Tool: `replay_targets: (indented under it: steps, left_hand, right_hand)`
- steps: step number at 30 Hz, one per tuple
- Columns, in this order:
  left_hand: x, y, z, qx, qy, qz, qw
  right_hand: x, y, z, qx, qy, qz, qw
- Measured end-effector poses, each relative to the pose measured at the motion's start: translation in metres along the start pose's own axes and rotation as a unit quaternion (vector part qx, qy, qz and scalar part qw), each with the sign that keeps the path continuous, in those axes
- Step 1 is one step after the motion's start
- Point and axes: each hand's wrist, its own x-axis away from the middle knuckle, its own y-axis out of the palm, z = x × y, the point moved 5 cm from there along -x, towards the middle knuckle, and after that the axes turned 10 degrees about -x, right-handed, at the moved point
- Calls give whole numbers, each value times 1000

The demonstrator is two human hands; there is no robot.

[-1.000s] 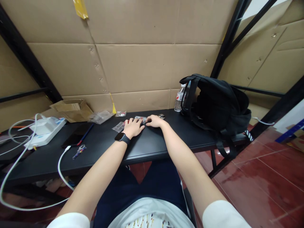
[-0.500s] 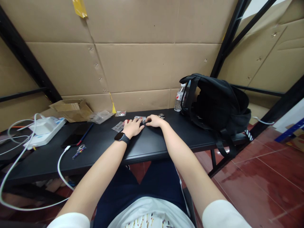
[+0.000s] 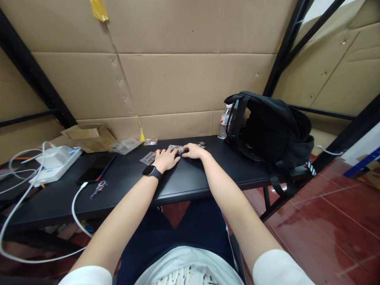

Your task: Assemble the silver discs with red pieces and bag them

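Note:
Both hands rest on the black table (image 3: 190, 180) near its back edge. My left hand (image 3: 166, 158), with a black watch on the wrist, lies flat with fingers stretched toward a small clear plastic bag (image 3: 175, 148) holding something red. My right hand (image 3: 193, 151) has its fingers curled onto the right end of the same bag. Another small clear bag (image 3: 147, 158) lies just left of my left hand. A small dark round object (image 3: 202, 145) sits behind my right hand.
A black backpack (image 3: 270, 128) and a water bottle (image 3: 223, 122) stand at the right. At the left lie a phone (image 3: 94, 169), keys (image 3: 99, 188), a white power strip (image 3: 56, 162) with cables, a cardboard box (image 3: 89, 137) and crumpled plastic bags (image 3: 126, 145). Cardboard walls stand behind.

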Motion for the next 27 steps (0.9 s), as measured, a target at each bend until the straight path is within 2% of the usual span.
replay_targets:
  steps: [12, 20, 23, 27]
  left_hand:
    - [-1, 1, 0, 6, 4, 1, 1000]
    - [0, 0, 0, 7, 3, 1, 1000]
    - [0, -1, 0, 13, 2, 7, 1000]
    - [1, -2, 0, 21, 3, 15, 1000]
  right_hand:
    - [-2, 1, 2, 2, -11, -4, 1000]
    - [4, -1, -5, 13, 14, 5, 1000]
    - [8, -7, -3, 35, 53, 42, 997]
    - [16, -27, 10, 87, 166, 156, 970]
